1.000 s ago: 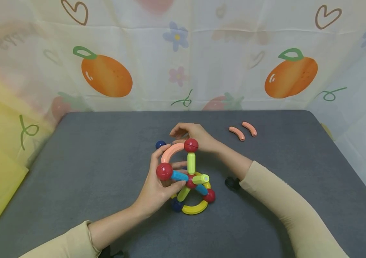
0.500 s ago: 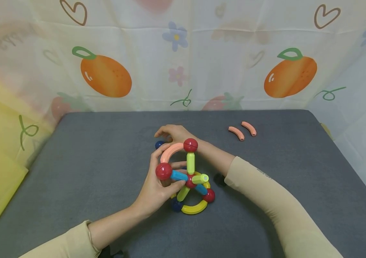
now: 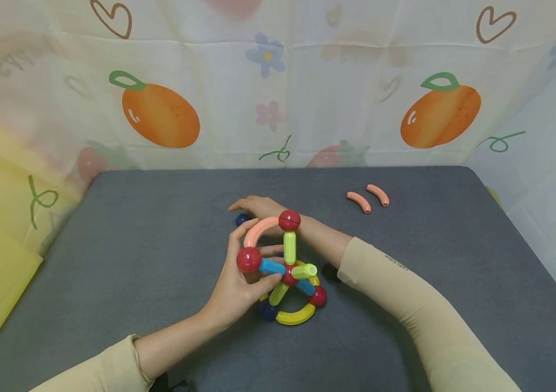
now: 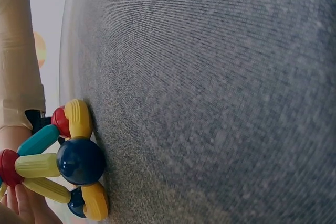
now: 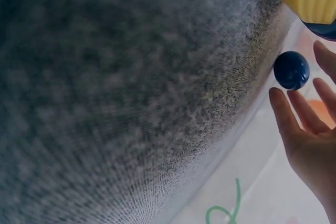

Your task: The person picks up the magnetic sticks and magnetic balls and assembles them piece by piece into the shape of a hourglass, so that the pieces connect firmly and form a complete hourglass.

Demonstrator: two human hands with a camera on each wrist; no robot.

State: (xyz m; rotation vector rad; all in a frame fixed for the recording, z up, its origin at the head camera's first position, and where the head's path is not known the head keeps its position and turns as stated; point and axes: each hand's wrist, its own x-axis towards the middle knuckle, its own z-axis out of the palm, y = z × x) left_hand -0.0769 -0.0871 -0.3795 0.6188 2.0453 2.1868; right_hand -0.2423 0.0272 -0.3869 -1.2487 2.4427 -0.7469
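My left hand [image 3: 233, 286] grips a magnetic ball-and-stick model [image 3: 289, 247], with the thumb near its central red ball and a finger up along the pink curved stick [image 3: 260, 228]. Balls of red and dark blue join its green, blue and yellow sticks, and a yellow ring forms its base. Behind the model, my right hand [image 3: 260, 208] reaches leftward over a loose dark blue ball [image 3: 242, 219]. The right wrist view has this ball just off the fingertips [image 5: 278, 97], which are spread and hold nothing. Part of the right hand is hidden behind the model.
Two pink curved sticks [image 3: 359, 202] lie at the back right of the grey table [image 3: 160, 228]. A printed cloth [image 3: 307, 109] hangs behind the table's far edge. My right forearm crosses the table behind and to the right of the model.
My right hand has moved left from behind the model's top red ball to the loose blue ball, then lowered slightly. The left hand and the model have stayed in place.
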